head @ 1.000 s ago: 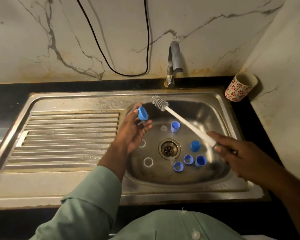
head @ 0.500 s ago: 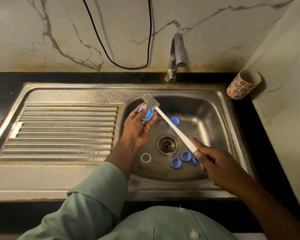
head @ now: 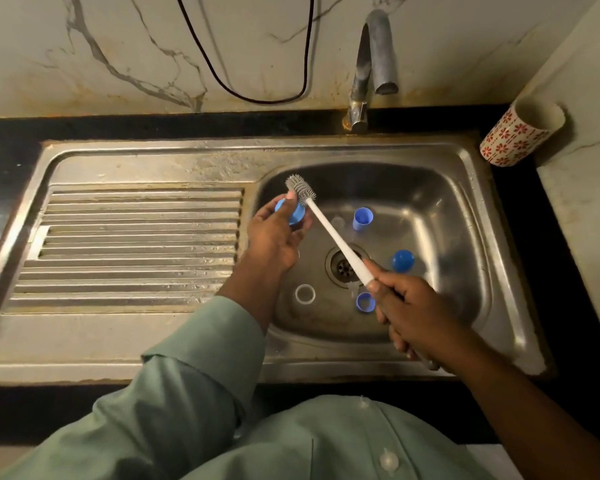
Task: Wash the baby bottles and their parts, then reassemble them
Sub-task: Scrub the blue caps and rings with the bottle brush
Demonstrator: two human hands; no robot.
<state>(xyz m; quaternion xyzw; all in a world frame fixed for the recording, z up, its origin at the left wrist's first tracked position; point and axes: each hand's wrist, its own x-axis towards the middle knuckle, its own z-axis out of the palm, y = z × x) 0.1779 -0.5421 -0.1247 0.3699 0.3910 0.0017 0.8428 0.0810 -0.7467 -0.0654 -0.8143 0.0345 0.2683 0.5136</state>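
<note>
While the left hand (head: pixel 274 233) pinches one blue cap (head: pixel 293 213) over the basin's left edge, the right hand (head: pixel 413 306) has its grip curled round the white handle of one bottle brush (head: pixel 329 230), whose grey bristle head lies against the left fingertips just above the cap. In the sink (head: pixel 465 188) lie three more blue parts: an open cap (head: pixel 362 219), a domed cap (head: pixel 403 260) and a ring (head: pixel 365 302) beside the right thumb, plus one white ring (head: pixel 305 294). One drain (head: pixel 343 268) sits centrally. One tap (head: pixel 373 64) and one red-flowered cup (head: pixel 520 136) stand on the bench behind.

Caps (head: pixel 362 219) and ring (head: pixel 305 294) in sink (head: pixel 465 216), drainboard (head: pixel 136 244) left.
</note>
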